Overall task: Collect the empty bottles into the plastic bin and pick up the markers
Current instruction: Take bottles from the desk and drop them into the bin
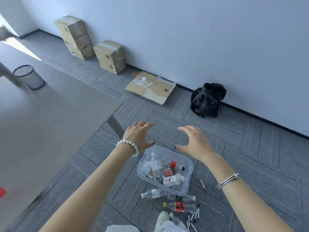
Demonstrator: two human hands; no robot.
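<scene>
Both hands hover spread and empty above the floor, the left hand (139, 134) and right hand (194, 142) just past the far rim of the clear plastic bin (188, 185). The bin holds several bottles (173, 180). More bottles (154, 193) and the markers (194, 215) lie on the carpet beside its near edge.

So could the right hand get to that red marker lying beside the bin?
Probably yes: the red marker lies alone on bare carpet right of the plastic bin, and the right hand is open and empty.
</scene>
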